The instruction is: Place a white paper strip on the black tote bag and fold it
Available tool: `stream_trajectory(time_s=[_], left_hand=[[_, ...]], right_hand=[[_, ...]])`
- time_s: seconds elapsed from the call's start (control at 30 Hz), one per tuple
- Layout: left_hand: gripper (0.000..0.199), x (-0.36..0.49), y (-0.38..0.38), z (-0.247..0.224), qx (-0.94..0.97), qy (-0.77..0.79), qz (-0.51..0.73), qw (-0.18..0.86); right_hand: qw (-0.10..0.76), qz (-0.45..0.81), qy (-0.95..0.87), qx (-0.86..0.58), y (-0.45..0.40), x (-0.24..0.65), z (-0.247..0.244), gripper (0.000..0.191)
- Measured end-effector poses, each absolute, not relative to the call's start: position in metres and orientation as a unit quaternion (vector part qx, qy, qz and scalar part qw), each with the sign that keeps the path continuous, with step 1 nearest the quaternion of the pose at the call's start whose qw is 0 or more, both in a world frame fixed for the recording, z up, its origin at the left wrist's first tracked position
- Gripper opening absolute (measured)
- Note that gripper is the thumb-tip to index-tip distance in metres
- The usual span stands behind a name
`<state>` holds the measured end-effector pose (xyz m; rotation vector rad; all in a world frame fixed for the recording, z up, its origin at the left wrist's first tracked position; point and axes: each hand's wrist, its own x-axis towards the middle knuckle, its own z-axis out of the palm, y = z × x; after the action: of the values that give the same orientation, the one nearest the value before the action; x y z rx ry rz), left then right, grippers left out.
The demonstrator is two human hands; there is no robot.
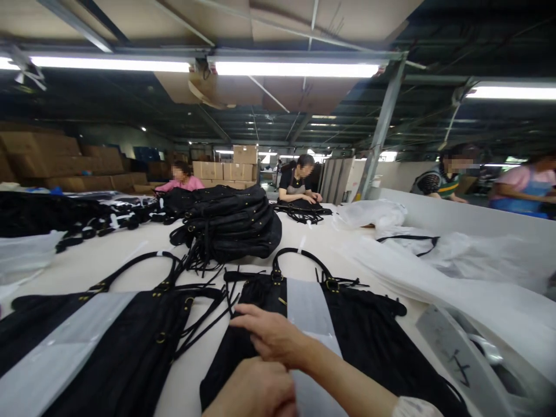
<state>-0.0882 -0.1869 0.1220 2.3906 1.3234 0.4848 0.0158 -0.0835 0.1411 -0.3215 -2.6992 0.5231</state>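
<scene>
A black bag [369,330] with gold-coloured fittings lies flat before me, a white strip [306,304] across its middle and its looped handle standing at the far side. Over its left part is my right hand [273,336], palm down, with the fingers stretched out near the zip. My left hand [258,385] is closer to me at the bottom edge, its fingers curled in; whatever they may hold is hidden. The two hands overlap in view. Another black bag [125,347] with a similar white strip [65,353] lies to the left.
Stacked black bags [234,223] stand behind on the white table [182,382]. White wrapping sheets [434,284] and a grey tape dispenser [464,359] are at the right. Across the table a person [299,182] handles a black bag; several other people and cardboard boxes [208,169] are farther off.
</scene>
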Motion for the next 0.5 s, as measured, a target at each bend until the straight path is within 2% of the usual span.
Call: stream_trajectory(time_s=[0.07,0.17,0.23,0.3,0.4,0.5], left_hand=[[0.027,-0.129,-0.211,0.140,0.735,0.543,0.344,0.216],[0.036,-0.173,-0.221,0.135,0.521,0.662,0.490,0.224],[0.034,-0.181,-0.213,0.119,0.453,0.686,0.497,0.278],[0.032,-0.174,-0.205,0.109,0.461,0.660,0.481,0.346],[0.024,-0.155,-0.199,0.116,0.523,0.585,0.464,0.411],[0.019,-0.145,-0.196,0.128,0.568,0.560,0.421,0.431]], right_hand=[[0.142,0.168,-0.974,-0.061,-0.101,0.007,0.143,0.060],[0.110,0.122,-0.984,-0.067,-0.117,0.002,0.143,0.041],[0.127,0.103,-0.983,-0.089,-0.123,0.004,0.143,0.028],[0.173,0.111,-0.975,-0.089,-0.128,0.008,0.142,0.026],[0.246,0.166,-0.951,-0.083,-0.136,0.010,0.129,0.028],[0.256,0.206,-0.935,-0.134,-0.148,-0.003,0.096,0.022]])
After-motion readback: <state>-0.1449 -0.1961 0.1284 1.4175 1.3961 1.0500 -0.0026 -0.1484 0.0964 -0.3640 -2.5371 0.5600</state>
